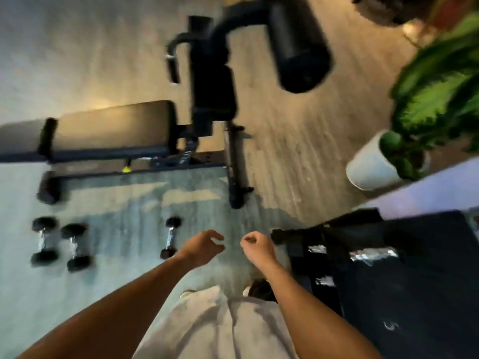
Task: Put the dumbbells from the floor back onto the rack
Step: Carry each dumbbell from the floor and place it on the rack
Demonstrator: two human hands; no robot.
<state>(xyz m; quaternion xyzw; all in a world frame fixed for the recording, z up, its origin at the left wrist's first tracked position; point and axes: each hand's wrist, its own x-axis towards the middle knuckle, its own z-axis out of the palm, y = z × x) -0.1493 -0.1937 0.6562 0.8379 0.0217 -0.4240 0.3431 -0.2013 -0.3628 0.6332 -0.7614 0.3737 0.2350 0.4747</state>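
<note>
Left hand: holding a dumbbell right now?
No. The left hand hangs loosely curled and holds nothing; the nearest dumbbell lies on the floor beside it.

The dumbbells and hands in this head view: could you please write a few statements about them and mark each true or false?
1. Three dumbbells lie on the floor: a pair at the left and a single dumbbell nearer the hands. True.
2. The left hand grips the single dumbbell. False: it holds nothing, its fingers loosely curled, beside that dumbbell.
3. The right hand carries a dumbbell. False: it holds nothing.
4. The dumbbell rack stands at the person's right. True.
5. The weight bench lies beyond the dumbbells. True.
6. The potted plant stands left of the bench. False: it stands at the far right, in a white pot.
</note>
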